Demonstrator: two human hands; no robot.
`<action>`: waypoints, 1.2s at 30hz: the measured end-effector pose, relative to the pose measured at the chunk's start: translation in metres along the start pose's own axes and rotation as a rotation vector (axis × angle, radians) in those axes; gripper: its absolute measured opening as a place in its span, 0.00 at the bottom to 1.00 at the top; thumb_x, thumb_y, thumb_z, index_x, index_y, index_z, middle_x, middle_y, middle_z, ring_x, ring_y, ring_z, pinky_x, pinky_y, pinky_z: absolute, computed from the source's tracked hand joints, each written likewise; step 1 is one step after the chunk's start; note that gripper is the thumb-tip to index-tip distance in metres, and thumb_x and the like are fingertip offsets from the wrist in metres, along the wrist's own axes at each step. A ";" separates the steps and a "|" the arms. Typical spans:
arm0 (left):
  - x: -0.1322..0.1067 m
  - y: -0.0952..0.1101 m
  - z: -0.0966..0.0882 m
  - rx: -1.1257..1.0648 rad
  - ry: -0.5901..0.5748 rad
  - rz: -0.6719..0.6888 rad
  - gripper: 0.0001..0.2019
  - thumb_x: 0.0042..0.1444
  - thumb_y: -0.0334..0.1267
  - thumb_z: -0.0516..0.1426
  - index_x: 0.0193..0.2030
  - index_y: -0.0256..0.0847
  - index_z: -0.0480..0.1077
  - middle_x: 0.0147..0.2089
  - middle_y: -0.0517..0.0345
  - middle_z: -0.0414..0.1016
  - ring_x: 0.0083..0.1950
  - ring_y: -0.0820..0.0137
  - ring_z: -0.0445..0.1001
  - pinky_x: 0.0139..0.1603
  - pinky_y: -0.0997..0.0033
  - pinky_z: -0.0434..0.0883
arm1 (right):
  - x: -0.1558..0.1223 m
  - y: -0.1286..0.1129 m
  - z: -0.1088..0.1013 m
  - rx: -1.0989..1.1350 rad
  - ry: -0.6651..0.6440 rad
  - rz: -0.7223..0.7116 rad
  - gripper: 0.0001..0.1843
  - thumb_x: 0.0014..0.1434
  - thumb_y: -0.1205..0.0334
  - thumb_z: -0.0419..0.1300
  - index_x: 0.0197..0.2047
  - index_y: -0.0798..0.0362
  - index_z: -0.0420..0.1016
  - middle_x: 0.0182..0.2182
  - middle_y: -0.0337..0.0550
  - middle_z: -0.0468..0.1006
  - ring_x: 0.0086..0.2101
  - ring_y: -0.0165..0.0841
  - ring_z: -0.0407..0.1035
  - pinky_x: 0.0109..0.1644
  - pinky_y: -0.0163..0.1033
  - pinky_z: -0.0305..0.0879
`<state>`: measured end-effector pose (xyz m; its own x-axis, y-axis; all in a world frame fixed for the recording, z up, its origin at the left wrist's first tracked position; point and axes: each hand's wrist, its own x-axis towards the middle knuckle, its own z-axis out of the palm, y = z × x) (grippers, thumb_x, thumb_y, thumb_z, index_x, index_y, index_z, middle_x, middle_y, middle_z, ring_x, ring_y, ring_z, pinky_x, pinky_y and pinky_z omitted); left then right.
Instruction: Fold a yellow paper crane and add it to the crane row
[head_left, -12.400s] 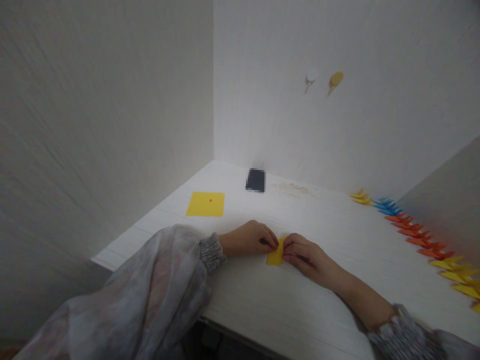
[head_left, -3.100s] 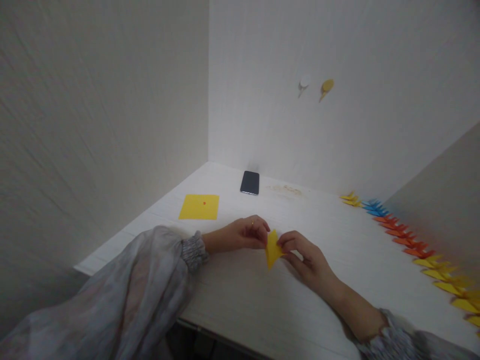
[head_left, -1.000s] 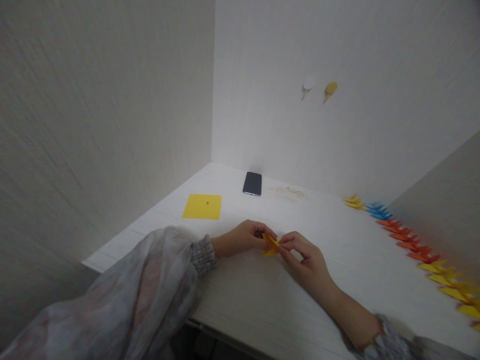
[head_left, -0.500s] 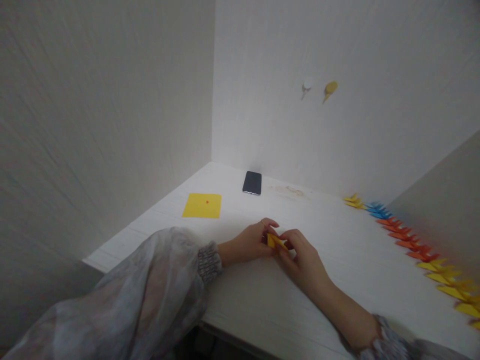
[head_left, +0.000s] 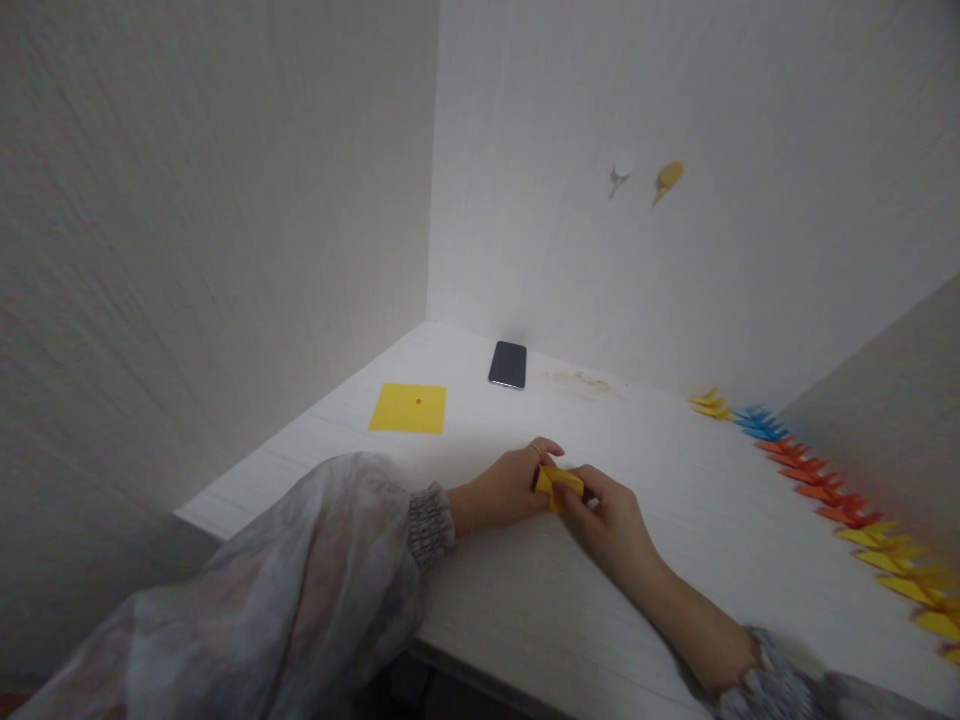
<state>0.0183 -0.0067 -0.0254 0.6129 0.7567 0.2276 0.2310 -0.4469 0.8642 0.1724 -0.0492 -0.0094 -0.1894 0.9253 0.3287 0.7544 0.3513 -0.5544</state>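
A small folded yellow paper piece [head_left: 559, 483] is pinched between both hands just above the white table [head_left: 525, 600]. My left hand [head_left: 510, 485] grips its left end; a ring shows on one finger. My right hand [head_left: 607, 515] closes over its right end, fingers curled. Most of the paper is hidden by the fingers. A flat yellow paper square [head_left: 409, 408] with a small red dot lies farther back on the left.
A dark phone [head_left: 508, 364] lies near the back corner. Along the right edge runs a row of folded paper pieces [head_left: 825, 480] in yellow, blue, orange and yellow. Two wall hooks [head_left: 645, 180] hang above. Walls close the left and back sides.
The paper, held up and opened out as a pointed shape three seconds ago, is now folded smaller and pressed low between both hands. My hands have drawn closer together.
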 end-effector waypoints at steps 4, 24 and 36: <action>0.001 -0.002 0.000 -0.028 -0.027 -0.004 0.27 0.41 0.29 0.55 0.50 0.40 0.53 0.39 0.56 0.66 0.34 0.74 0.67 0.33 0.74 0.64 | -0.001 -0.003 -0.001 0.008 -0.002 0.051 0.12 0.54 0.60 0.48 0.33 0.56 0.70 0.22 0.41 0.72 0.21 0.30 0.64 0.23 0.33 0.58; 0.001 0.004 -0.002 -0.019 -0.013 -0.027 0.24 0.42 0.28 0.53 0.49 0.38 0.53 0.37 0.57 0.66 0.33 0.75 0.67 0.31 0.76 0.64 | -0.002 0.002 0.003 0.356 -0.062 0.187 0.10 0.52 0.58 0.51 0.34 0.55 0.67 0.20 0.40 0.72 0.20 0.30 0.65 0.22 0.34 0.60; 0.000 0.007 -0.003 0.044 -0.031 -0.024 0.24 0.42 0.26 0.51 0.49 0.40 0.53 0.36 0.59 0.67 0.33 0.74 0.66 0.33 0.74 0.64 | 0.000 0.003 0.005 0.414 -0.114 0.186 0.06 0.48 0.63 0.52 0.31 0.54 0.65 0.20 0.36 0.69 0.19 0.27 0.62 0.21 0.31 0.56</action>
<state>0.0170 -0.0083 -0.0183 0.6299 0.7526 0.1920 0.2786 -0.4496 0.8486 0.1715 -0.0480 -0.0147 -0.1601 0.9795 0.1219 0.4720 0.1845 -0.8621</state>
